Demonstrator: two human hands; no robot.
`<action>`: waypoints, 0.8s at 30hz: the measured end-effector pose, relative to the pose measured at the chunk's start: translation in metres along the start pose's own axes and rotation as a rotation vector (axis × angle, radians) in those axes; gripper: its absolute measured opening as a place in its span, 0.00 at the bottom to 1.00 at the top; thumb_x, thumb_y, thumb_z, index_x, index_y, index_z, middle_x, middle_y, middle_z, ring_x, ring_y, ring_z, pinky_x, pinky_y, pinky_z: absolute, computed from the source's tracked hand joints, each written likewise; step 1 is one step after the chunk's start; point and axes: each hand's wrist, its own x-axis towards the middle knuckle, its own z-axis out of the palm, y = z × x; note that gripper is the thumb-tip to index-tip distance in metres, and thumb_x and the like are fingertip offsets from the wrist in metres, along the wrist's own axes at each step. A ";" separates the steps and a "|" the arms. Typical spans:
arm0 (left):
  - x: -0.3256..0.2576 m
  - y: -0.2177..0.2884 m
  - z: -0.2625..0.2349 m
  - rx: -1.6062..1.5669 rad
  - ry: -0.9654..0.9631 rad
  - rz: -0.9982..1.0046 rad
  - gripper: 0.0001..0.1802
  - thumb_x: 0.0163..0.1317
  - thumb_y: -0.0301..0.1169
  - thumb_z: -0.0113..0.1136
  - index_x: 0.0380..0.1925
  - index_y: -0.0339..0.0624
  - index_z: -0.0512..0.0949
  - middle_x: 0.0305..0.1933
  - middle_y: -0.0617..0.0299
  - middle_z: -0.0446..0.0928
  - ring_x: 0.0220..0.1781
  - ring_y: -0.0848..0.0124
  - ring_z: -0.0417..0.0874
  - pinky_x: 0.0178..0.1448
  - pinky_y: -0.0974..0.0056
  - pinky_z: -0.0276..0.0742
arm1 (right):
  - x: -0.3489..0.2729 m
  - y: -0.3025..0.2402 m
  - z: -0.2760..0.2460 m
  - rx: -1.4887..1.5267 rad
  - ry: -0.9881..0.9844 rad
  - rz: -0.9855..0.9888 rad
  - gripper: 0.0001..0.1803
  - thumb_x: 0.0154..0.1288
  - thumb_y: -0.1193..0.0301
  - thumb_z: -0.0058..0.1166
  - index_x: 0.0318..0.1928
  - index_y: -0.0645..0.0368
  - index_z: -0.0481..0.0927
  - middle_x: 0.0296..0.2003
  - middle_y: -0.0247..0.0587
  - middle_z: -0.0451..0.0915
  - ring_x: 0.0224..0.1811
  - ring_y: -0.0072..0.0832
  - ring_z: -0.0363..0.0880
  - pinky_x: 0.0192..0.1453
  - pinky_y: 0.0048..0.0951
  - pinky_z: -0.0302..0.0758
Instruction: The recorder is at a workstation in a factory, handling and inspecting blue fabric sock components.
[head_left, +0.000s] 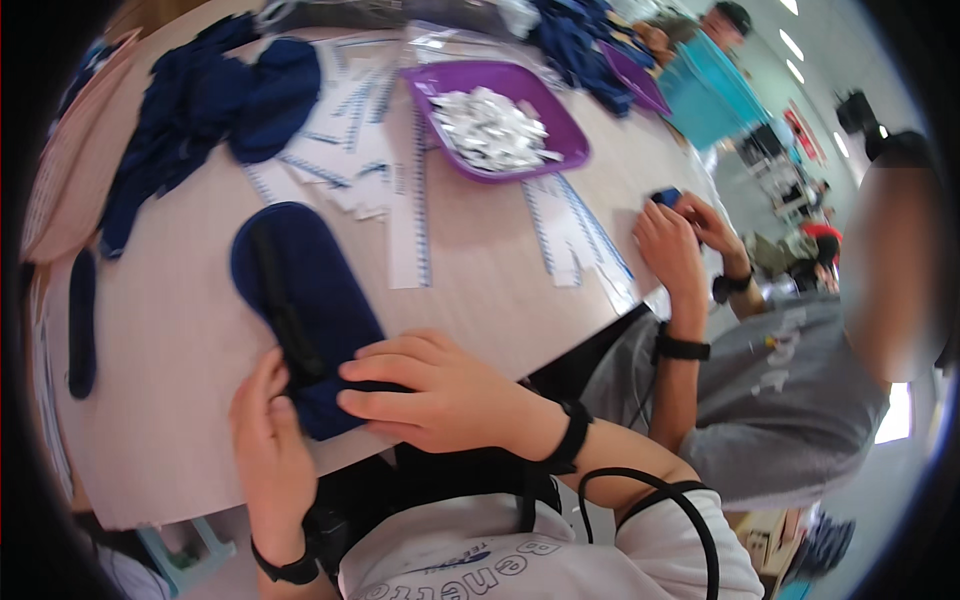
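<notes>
A dark blue padded eye mask with a black strap lies flat on the pale wooden table, running from the middle toward the near edge. My right hand lies across its near end, fingers spread and pressing down on the fabric. My left hand grips the same end from the left, thumb on the strap. Both wrists wear black bands.
A purple tray of silver foil packets stands at the back. White paper strips and a heap of blue masks cover the far table. Another blue mask lies at left. A co-worker's hands hold a small blue item at right.
</notes>
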 end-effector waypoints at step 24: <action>-0.012 -0.001 -0.002 -0.115 -0.055 0.177 0.25 0.63 0.36 0.42 0.57 0.32 0.57 0.56 0.40 0.62 0.58 0.47 0.64 0.59 0.57 0.60 | 0.005 0.002 -0.001 0.107 -0.040 0.019 0.18 0.47 0.73 0.58 0.42 0.55 0.75 0.43 0.40 0.72 0.43 0.39 0.71 0.47 0.33 0.70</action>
